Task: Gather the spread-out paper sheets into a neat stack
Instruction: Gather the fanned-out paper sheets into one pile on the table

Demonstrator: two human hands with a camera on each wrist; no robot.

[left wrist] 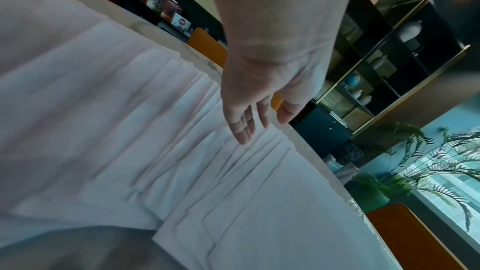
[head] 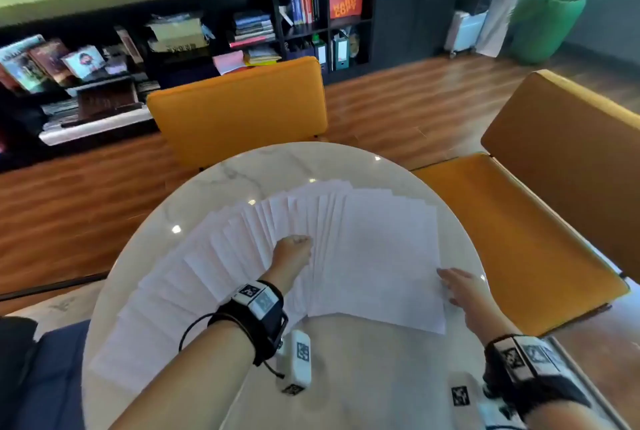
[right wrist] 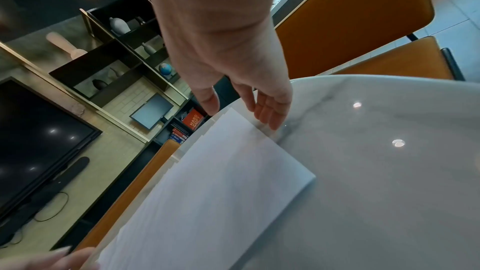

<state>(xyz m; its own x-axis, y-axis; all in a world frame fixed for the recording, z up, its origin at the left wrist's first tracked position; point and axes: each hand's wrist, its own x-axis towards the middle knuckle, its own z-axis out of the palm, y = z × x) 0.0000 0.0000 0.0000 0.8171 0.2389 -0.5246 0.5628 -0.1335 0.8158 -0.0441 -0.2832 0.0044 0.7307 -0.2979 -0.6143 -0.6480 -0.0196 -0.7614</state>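
Paper sheets (head: 263, 256) lay fanned across the round worktop (head: 363, 377), long axes radiating away from the person, fan sweeping left to right. Left hand (head: 291, 253) rested flat mid-fan, fingers straight; right hand (head: 462, 289) sat relaxed at the right edge, holding nothing. Risk, I'd say: sheets on the slick top could skid off or buckle if pushed unevenly.

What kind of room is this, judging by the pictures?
Probably an office or meeting room: dark shelves of books and binders, orange chairs around a round marble table, and a large wall screen.
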